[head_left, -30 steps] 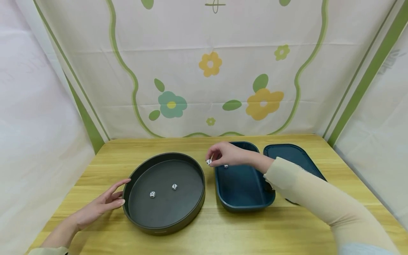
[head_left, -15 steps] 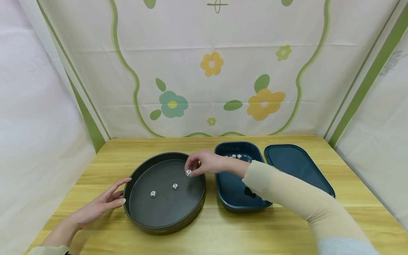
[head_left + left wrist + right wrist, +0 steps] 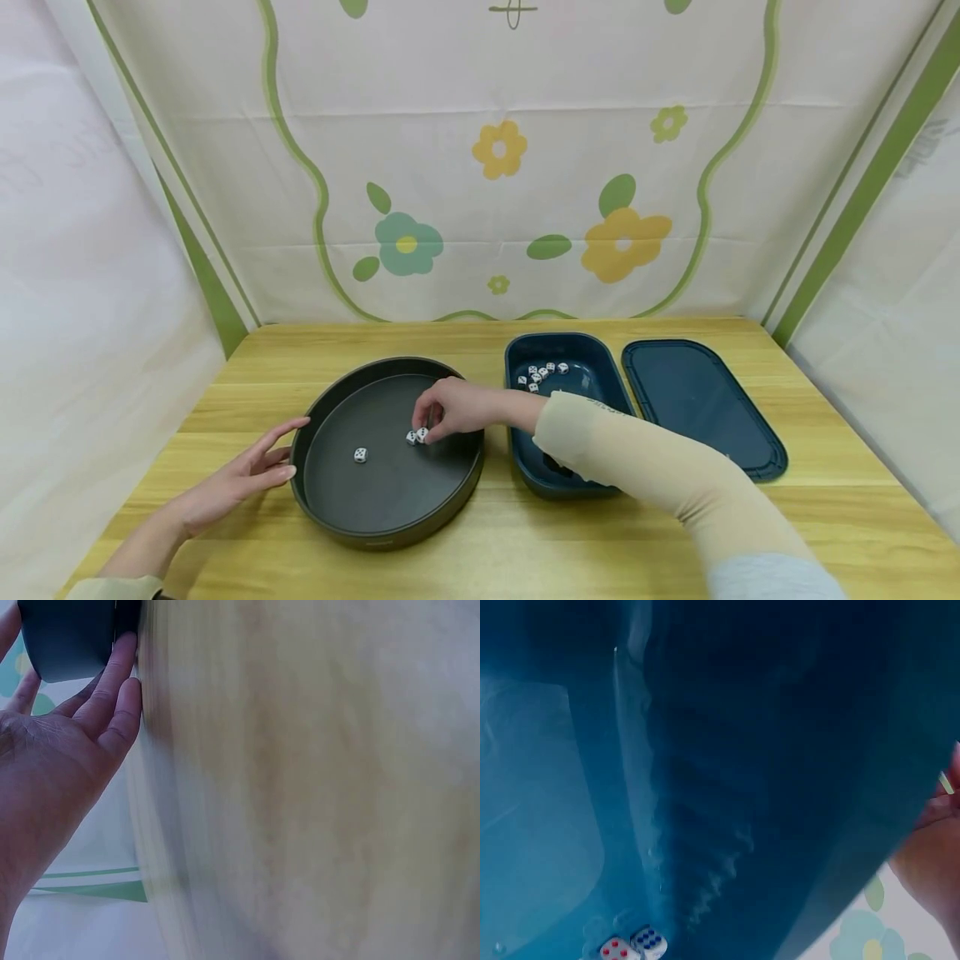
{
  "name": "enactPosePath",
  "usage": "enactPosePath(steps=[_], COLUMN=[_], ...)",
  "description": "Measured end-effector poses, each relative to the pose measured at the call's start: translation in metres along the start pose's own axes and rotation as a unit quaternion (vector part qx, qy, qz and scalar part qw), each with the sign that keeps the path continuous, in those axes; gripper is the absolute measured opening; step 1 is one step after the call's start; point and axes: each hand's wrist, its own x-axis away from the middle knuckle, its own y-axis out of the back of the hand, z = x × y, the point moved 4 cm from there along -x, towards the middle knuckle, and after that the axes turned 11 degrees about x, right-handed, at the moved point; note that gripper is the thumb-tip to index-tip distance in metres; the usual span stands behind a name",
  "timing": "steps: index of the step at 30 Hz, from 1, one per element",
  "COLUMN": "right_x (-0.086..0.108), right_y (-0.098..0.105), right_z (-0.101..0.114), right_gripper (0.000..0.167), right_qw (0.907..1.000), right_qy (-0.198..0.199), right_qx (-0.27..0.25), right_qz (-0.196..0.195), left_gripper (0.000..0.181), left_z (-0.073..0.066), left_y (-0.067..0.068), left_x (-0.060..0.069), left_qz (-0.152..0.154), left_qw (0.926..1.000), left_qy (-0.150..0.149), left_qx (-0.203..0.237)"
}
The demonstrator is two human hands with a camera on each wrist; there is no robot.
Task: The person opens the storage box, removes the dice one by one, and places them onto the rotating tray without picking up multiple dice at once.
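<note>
A round dark grey pan [image 3: 386, 400] stands on the table, with a white die [image 3: 361, 455] lying on its floor left of centre. My right hand [image 3: 459, 408] reaches over the pan's right side and pinches a die [image 3: 422, 435] between thumb and finger. That die sits close beside another die [image 3: 411, 437] in the pan; whether they touch, I cannot tell. At the pan's left side my left hand [image 3: 236, 483] touches the rim and outer wall with extended fingers. In the left wrist view, the fingers [image 3: 112, 682] meet the dark pan wall [image 3: 67, 637].
Right of the pan stands a blue rectangular container [image 3: 570, 343] holding several dice [image 3: 543, 372], partly covered by my right forearm. Its blue lid [image 3: 697, 400] lies farther right on the wooden table [image 3: 480, 550]. A flowered cloth [image 3: 480, 208] hangs behind.
My right hand has carried a die left from above the blue container, over the pan's rim, and down beside the other die. The left hand stays at the pan.
</note>
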Motion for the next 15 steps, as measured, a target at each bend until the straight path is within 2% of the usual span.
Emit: enactPosePath(steps=[7, 15], right_x=[0.000, 0.021], right_y=[-0.002, 0.021], right_z=[-0.001, -0.007], right_gripper=[0.015, 0.017], right_qw=[0.9999, 0.9989], right_qy=[0.006, -0.013], right_qx=[-0.011, -0.039], right_qz=[-0.007, -0.021], left_gripper=[0.063, 0.063], left_z=[0.003, 0.001], left_y=[0.003, 0.002], left_x=[-0.001, 0.000], left_qz=[-0.013, -0.010], left_qw=[0.9995, 0.9997], left_qy=[0.024, 0.017], left_qx=[-0.016, -0.015])
